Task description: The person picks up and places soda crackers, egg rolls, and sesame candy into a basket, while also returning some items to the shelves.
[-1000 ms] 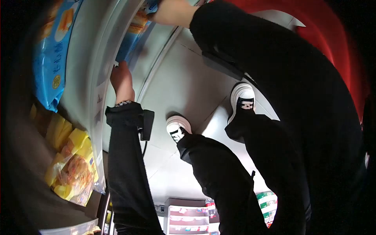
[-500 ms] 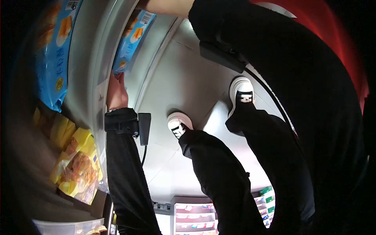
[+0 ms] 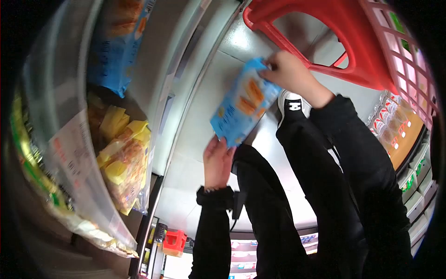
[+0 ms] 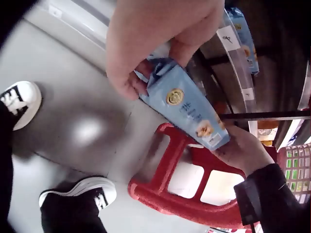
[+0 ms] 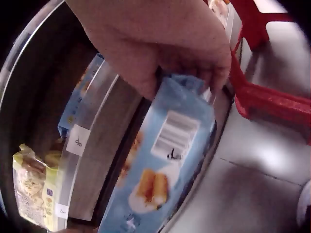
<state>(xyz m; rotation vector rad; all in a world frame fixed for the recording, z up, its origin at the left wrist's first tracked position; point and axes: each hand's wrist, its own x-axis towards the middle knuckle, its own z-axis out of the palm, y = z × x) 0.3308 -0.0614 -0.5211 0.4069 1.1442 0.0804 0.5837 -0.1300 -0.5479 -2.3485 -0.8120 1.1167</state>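
A blue snack packet [image 3: 244, 104] with pictures of golden pastry rolls is held up between both hands, over the floor and in front of the shelves. My left hand [image 3: 218, 162] pinches its lower end; the left wrist view shows the crimped wrapper between thumb and fingers of that hand [image 4: 160, 43]. At the opposite end, my right hand [image 3: 292, 76] grips the upper corner. The right wrist view shows a barcode [image 5: 175, 136] on the packet just below the right fingers. Another blue packet [image 3: 114, 60] lies on the shelf to the left.
Yellow-wrapped food bags [image 3: 125, 162] sit on the shelf at left behind a clear front strip [image 3: 76, 153]. A red plastic frame joined to a pink basket [image 3: 409, 56] stands at the upper right. Bottles [image 3: 388, 118] stand at the right. Shoes and trouser legs occupy the floor below.
Both hands were at the shelf, by a blue packet behind its front edge. Now they hold the packet out over the floor, farther right. The view has turned, bringing in more of the red frame.
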